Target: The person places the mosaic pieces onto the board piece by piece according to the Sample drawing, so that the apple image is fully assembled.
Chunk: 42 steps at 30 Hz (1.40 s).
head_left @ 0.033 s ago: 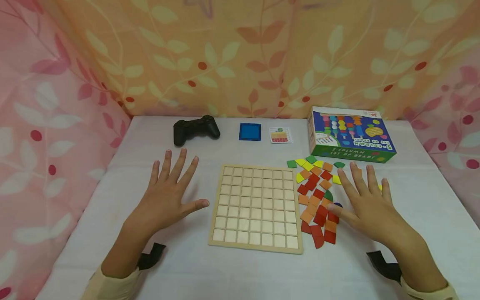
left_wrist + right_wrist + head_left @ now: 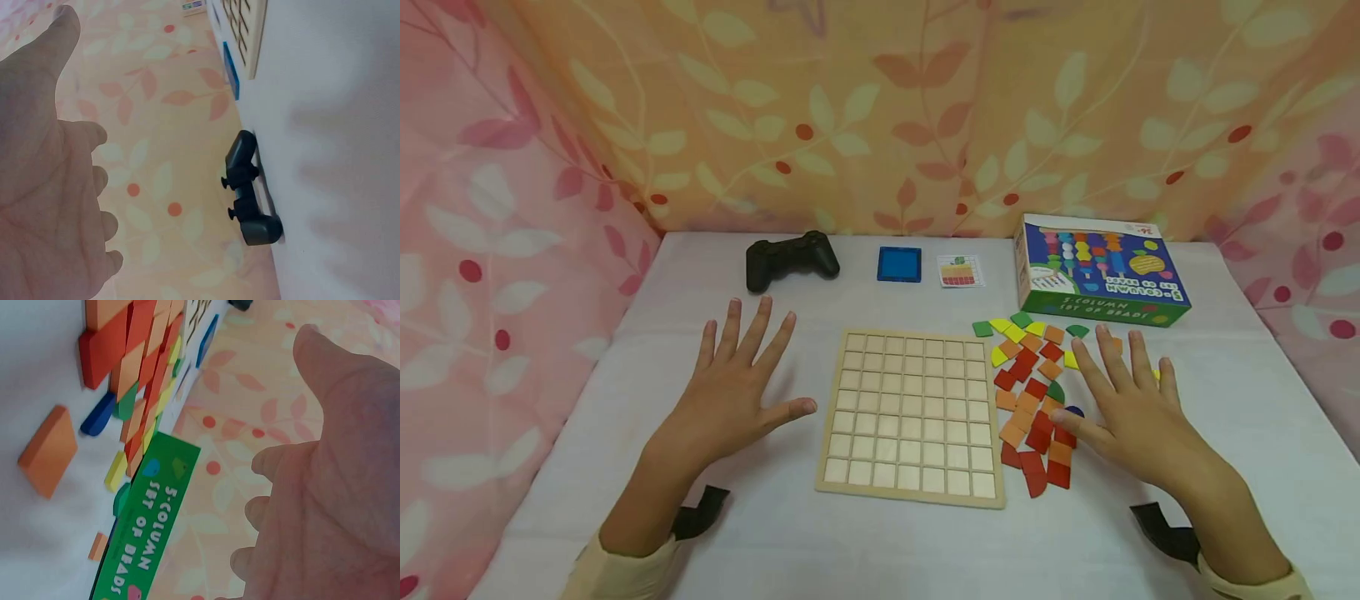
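My left hand point(image 2: 730, 400) hovers palm down with spread fingers, left of a square wooden grid board point(image 2: 910, 417); it holds nothing. The board's square compartments hold no coloured tiles. Beside its right edge lies a loose spread of flat tiles point(image 2: 1039, 433) in red, orange, yellow and green, some square and some with a curved side. Over the right part of these tiles is my right hand point(image 2: 1138, 417), fingers spread and holding nothing. In the right wrist view a blue tile point(image 2: 98, 414) and an orange tile point(image 2: 49, 452) lie below the palm.
Along the back stand a black game controller point(image 2: 792, 260), a blue square tray point(image 2: 899, 264), a small picture card point(image 2: 960, 272) and a bead-set box point(image 2: 1101, 271). A white cloth covers the table point(image 2: 775, 542). Patterned curtains point(image 2: 850, 108) close off the back and sides.
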Tool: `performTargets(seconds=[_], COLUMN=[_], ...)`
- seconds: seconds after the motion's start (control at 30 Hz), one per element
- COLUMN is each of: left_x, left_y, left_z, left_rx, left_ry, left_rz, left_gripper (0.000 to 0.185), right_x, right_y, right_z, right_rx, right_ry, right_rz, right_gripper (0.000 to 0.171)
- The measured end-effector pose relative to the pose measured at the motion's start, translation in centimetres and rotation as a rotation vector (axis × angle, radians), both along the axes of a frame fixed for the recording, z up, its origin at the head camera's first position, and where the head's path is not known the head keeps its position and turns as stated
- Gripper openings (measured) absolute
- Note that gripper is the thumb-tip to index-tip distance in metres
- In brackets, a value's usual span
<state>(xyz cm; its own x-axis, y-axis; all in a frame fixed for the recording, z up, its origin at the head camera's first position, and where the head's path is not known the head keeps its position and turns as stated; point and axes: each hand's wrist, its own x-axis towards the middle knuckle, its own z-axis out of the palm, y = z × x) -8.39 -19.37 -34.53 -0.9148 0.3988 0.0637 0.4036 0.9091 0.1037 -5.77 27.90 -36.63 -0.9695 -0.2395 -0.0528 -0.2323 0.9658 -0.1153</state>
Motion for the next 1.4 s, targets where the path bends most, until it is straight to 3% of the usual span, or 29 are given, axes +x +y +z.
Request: performTargets(seconds=[0.5, 0.7, 0.97, 1.3, 1.4], left_x=[0.0, -0.1, 0.0, -0.3, -0.4], left_y=[0.1, 0.4, 1.0, 2.0, 2.3], left_z=[-0.4, -1.0, -2.4, -2.7, -2.9], left_rx=[0.014, 0.022, 0.028, 0.071, 0.050], left_ry=[0.002, -0.017, -0.107, -0.287, -0.367], left_rz=[-0.038, -0.062, -0.143, -0.208, -0.187], left_gripper=[0.106, 0.106, 0.112, 0.115, 0.116], right_x=[0.2, -0.7, -2.6, -4.1, -4.2], right_y=[-0.2, 0.2, 0.9, 1.0, 0.9], right_z=[0.9, 1.5, 1.3, -0.3, -0.5], right_rx=[-0.040, -0.047, -0.061, -0.122, -0.141], right_ry=[-0.009, -0.108, -0.307, -0.354, -0.375], right_rz=[-0.001, 0.002, -0.017, -0.022, -0.038], right_gripper=[0.105, 0.097, 0.041, 0.023, 0.016])
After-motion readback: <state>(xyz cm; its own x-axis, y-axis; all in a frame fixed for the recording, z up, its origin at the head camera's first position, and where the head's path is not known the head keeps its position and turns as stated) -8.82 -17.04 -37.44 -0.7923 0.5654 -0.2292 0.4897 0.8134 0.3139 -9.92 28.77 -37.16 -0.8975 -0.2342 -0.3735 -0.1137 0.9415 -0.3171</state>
